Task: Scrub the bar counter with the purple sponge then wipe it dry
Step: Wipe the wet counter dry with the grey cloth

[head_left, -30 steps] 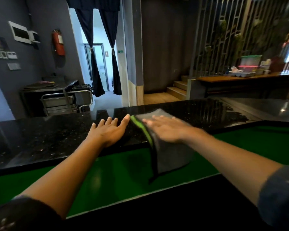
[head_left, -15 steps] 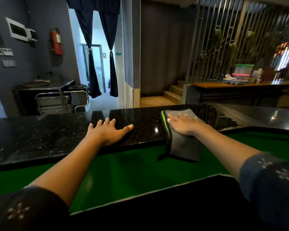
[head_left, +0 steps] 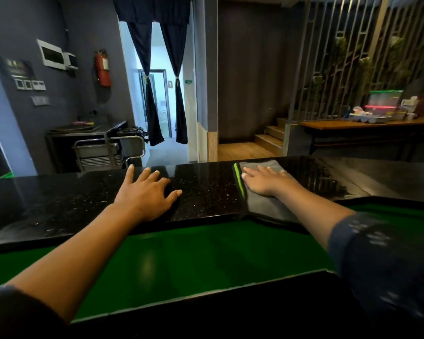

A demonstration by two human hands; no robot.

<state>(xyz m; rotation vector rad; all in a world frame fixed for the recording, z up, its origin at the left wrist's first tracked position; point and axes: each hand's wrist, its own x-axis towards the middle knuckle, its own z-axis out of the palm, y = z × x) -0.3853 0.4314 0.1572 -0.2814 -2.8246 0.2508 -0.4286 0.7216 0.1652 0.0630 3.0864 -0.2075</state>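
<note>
The black speckled stone bar counter (head_left: 206,192) runs across the view. A grey cloth with a green edge (head_left: 262,204) lies on it right of centre, its near end hanging over the counter's front edge. My right hand (head_left: 264,181) presses flat on the cloth, fingers together and pointing left. My left hand (head_left: 146,192) rests flat on the bare counter left of centre, fingers spread, holding nothing. Wet streaks (head_left: 328,182) show on the counter to the right of the cloth. No purple sponge is in view.
A green lower shelf (head_left: 181,260) lies below the counter on my side. Beyond the counter stand a metal cart (head_left: 108,152), a curtained doorway (head_left: 162,106), wooden steps (head_left: 269,138) and a wooden table (head_left: 367,126) with plastic containers.
My right hand has slid the grey cloth to the right and farther across the counter. My left hand stayed flat on the counter, with its fingers now spread wider.
</note>
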